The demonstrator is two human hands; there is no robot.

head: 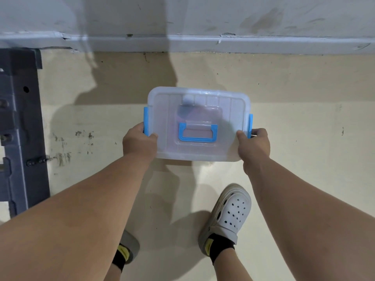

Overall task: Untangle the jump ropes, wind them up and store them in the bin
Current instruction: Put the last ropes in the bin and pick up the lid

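Observation:
A clear plastic bin (229, 110) with its lid on, blue side latches and a blue lid handle (198, 133) is held above the floor in front of me. My left hand (138, 143) grips its left side by the blue latch, thumb on the lid. My right hand (254, 145) grips the right side the same way. Dim purple and grey shapes show through the lid; I cannot make out jump ropes clearly.
Beige floor runs to a grey wall base (182, 43) ahead. A dark metal frame (20, 126) stands at the left. My feet in grey clogs, the right one (227, 216) forward and the left one (127, 246) back, are below the bin.

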